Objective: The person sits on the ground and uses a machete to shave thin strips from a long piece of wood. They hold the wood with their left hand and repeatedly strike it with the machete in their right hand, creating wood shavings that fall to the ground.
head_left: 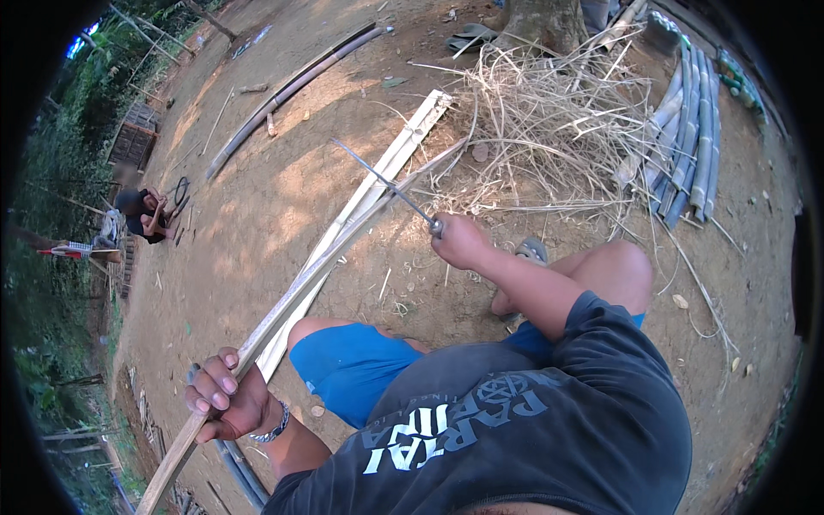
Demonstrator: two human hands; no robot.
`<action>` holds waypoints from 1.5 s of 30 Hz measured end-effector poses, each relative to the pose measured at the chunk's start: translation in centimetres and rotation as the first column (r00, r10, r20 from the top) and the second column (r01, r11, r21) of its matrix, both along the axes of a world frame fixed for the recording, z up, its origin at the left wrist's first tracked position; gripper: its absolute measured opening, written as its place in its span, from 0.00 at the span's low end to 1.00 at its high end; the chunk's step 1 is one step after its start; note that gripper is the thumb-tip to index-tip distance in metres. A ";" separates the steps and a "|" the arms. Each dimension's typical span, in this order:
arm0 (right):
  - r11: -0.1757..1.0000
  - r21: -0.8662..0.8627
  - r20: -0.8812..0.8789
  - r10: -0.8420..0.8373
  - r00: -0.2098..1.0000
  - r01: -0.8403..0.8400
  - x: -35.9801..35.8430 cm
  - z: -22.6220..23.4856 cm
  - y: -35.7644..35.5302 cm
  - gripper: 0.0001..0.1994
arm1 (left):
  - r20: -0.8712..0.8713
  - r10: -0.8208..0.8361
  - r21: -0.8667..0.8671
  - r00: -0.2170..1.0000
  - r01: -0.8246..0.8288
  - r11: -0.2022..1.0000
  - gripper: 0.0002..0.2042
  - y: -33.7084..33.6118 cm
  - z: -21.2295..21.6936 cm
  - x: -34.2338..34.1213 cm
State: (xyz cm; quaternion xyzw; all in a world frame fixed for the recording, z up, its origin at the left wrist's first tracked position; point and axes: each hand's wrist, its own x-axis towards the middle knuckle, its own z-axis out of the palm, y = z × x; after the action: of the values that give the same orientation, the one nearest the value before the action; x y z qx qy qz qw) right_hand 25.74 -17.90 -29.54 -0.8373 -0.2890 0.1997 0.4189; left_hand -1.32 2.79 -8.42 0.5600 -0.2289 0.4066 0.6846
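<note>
My left hand [225, 396] is closed around the lower part of a long, narrow bamboo strip [307, 279], which slants up and away to the right. In my right hand [463, 242] is the handle of a knife, gripped in a closed fist. The knife's long, thin blade [360, 161] points up and to the left, crossing the strip near its far half. Whether the edge bites into the strip, I cannot tell. Behind and partly under the strip, pale split bamboo pieces [419, 124] lie on the ground.
A tangled heap of bamboo shavings [549, 129] lies ahead to the right, below a tree trunk [542, 26]. Beside it rest several grey-green bamboo poles [691, 142]. Another long pole [287, 96] lies far left. Another person [148, 216] sits at the left, near a crate [135, 136].
</note>
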 end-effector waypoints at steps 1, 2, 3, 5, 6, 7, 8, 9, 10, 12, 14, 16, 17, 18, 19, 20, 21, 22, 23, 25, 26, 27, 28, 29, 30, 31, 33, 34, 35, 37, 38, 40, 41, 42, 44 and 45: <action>0.997 0.042 0.038 0.056 0.998 -0.058 -0.9 2.2 -0.1 0.12 | 0.012 -0.039 0.019 0.999 0.039 0.999 0.19 -0.1 0.1 0.3; 0.998 0.037 0.055 0.046 0.997 -0.048 -0.7 1.7 -0.1 0.12 | 0.011 -0.062 0.028 0.998 0.061 0.998 0.19 -0.3 0.3 0.5; 0.999 0.032 0.071 0.038 0.997 -0.040 -0.2 0.4 0.1 0.13 | 0.000 -0.032 0.020 0.999 0.032 0.999 0.19 -0.3 0.3 0.8; 0.991 -0.088 -0.059 -0.103 0.993 0.097 3.0 -5.3 -0.1 0.14 | -0.006 0.009 0.014 1.000 -0.009 1.000 0.19 -0.1 0.5 1.1; 0.956 -0.209 -0.184 -0.246 0.952 0.206 6.6 -9.3 -0.8 0.15 | -0.011 -0.029 0.036 1.000 0.029 0.999 0.19 0.4 0.7 1.5; 0.956 -0.218 -0.092 -0.219 0.971 0.195 8.2 -11.2 -1.3 0.15 | -0.003 -0.022 0.039 1.000 0.022 0.999 0.19 0.2 0.6 1.6; 0.955 -0.231 -0.011 -0.194 0.981 0.187 9.1 -12.5 -1.6 0.14 | -0.007 -0.020 0.043 1.000 0.020 0.999 0.19 -0.1 0.8 1.6; 0.954 -0.241 0.077 -0.166 0.983 0.180 10.2 -12.7 -1.6 0.14 | -0.002 -0.015 0.050 1.000 0.015 0.999 0.20 -0.1 0.9 1.9; 0.956 -0.245 -0.006 -0.169 0.986 0.162 9.8 -12.2 -1.1 0.15 | 0.005 -0.030 0.037 1.000 0.029 0.999 0.20 0.0 0.8 1.9; 0.959 -0.252 -0.173 -0.175 0.969 0.128 8.0 -8.9 -0.1 0.16 | -0.023 0.038 0.002 0.999 -0.038 0.999 0.19 0.2 1.0 1.4; 0.949 -0.236 -0.128 -0.244 0.961 0.210 8.3 -9.2 0.3 0.17 | -0.007 0.035 -0.017 0.999 -0.035 0.999 0.19 0.6 1.7 2.7; 0.956 -0.191 -0.166 -0.254 0.953 0.222 6.8 -7.6 1.3 0.17 | 0.001 0.124 -0.076 0.992 -0.124 0.989 0.18 1.6 3.9 2.0; 0.961 -0.188 -0.155 -0.230 0.961 0.200 5.6 -5.4 1.7 0.17 | -0.003 0.175 -0.114 0.985 -0.174 0.978 0.17 2.4 5.2 1.3; 0.965 -0.191 -0.143 -0.209 0.967 0.181 4.6 -3.1 1.6 0.17 | 0.011 0.188 -0.154 0.982 -0.184 0.971 0.18 3.7 7.1 0.5; 0.976 -0.173 -0.139 -0.158 0.978 0.133 3.3 -0.8 2.5 0.17 | 0.026 0.228 -0.172 0.973 -0.221 0.960 0.18 4.3 10.7 -1.3; 0.982 -0.151 -0.110 -0.133 0.985 0.116 2.1 0.3 3.0 0.17 | 0.047 0.233 -0.168 0.971 -0.222 0.960 0.21 5.0 13.7 -2.2; 0.990 -0.128 -0.130 -0.071 0.989 0.054 1.1 1.6 2.7 0.16 | 0.057 0.244 -0.166 0.968 -0.232 0.959 0.23 5.7 16.4 -3.1; 0.995 -0.099 -0.152 -0.009 0.988 -0.006 0.2 3.4 2.2 0.16 | 0.050 0.253 -0.124 0.966 -0.246 0.961 0.26 7.2 19.0 -4.4; 0.996 -0.057 -0.174 0.060 0.983 -0.071 -0.8 5.1 2.1 0.15 | 0.043 0.268 -0.070 0.963 -0.264 0.962 0.29 7.7 21.5 -5.6; 0.992 -0.038 -0.177 0.111 0.978 -0.119 -2.4 5.1 1.4 0.14 | 0.029 0.346 -0.037 0.938 -0.345 0.938 0.30 6.8 24.2 -6.0; 0.987 -0.060 -0.133 0.141 0.981 -0.150 -3.0 4.1 1.5 0.14 | 0.025 0.381 -0.021 0.924 -0.380 0.925 0.31 6.7 24.7 -6.0; 0.981 -0.082 -0.089 0.170 0.981 -0.177 -3.5 2.8 1.6 0.14 | 0.032 0.308 -0.012 0.951 -0.308 0.951 0.32 7.5 24.5 -6.4; 0.984 -0.082 -0.106 0.149 0.983 -0.158 -3.6 2.0 2.3 0.14 | 0.046 0.229 0.001 0.972 -0.229 0.973 0.32 8.4 24.4 -6.6; 0.986 -0.050 -0.117 0.151 0.982 -0.158 -3.8 1.2 2.4 0.14 | 0.051 0.211 0.011 0.976 -0.212 0.977 0.32 8.8 24.5 -7.0; 0.988 -0.018 -0.128 0.151 0.980 -0.154 -4.1 0.3 2.4 0.13 | 0.051 0.194 0.019 0.980 -0.195 0.981 0.33 9.1 24.5 -7.5; 0.989 0.009 -0.132 0.148 0.980 -0.148 -4.1 0.5 2.6 0.13 | 0.056 0.175 0.024 0.983 -0.176 0.984 0.33 9.4 24.2 -7.6; 0.987 0.011 -0.146 0.162 0.976 -0.162 -4.3 0.9 2.7 0.14 | 0.069 0.216 0.036 0.974 -0.219 0.975 0.32 9.7 23.7 -7.9; 0.986 0.014 -0.149 0.165 0.975 -0.165 -4.3 1.7 2.5 0.14 | 0.080 0.232 0.042 0.970 -0.235 0.971 0.31 9.4 23.6 -7.8; 0.986 0.017 -0.147 0.164 0.975 -0.164 -4.7 2.5 2.5 0.14 | 0.089 0.249 0.047 0.964 -0.254 0.966 0.30 9.2 23.5 -7.7; 0.987 0.021 -0.143 0.162 0.976 -0.160 -6.3 4.6 2.7 0.14 | 0.105 0.243 0.053 0.964 -0.249 0.967 0.30 8.3 23.4 -7.6; 0.980 0.068 -0.144 0.193 0.971 -0.185 -7.4 6.6 2.8 0.14 | 0.123 0.251 0.061 0.960 -0.259 0.964 0.30 7.4 23.4 -7.4; 0.945 0.195 -0.149 0.293 0.944 -0.263 -9.3 11.8 2.9 0.12 | 0.160 0.260 0.074 0.952 -0.275 0.959 0.29 5.8 23.2 -6.9; 0.905 0.277 -0.145 0.371 0.917 -0.323 -10.3 14.2 3.1 0.11 | 0.173 0.289 0.089 0.941 -0.307 0.947 0.29 4.8 23.1 -6.8; 0.849 0.356 -0.061 0.437 0.897 -0.390 -11.7 16.3 3.6 0.11 | 0.187 0.320 0.102 0.929 -0.342 0.934 0.30 3.9 23.0 -6.7; 0.755 0.452 0.075 0.498 0.864 -0.475 -13.7 18.6 3.8 0.10 | 0.212 0.365 0.117 0.907 -0.394 0.911 0.30 2.2 22.8 -6.7; 0.724 0.476 0.121 0.509 0.852 -0.500 -14.4 19.2 3.8 0.10 | 0.224 0.383 0.122 0.896 -0.416 0.901 0.30 1.5 22.8 -7.0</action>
State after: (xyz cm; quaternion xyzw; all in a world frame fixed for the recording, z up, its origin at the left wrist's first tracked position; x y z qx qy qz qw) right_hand 11.33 -14.08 -10.29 -0.5907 -0.5426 0.2333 0.5498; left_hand -8.33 4.31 14.35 0.6080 -0.2076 0.5710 0.5112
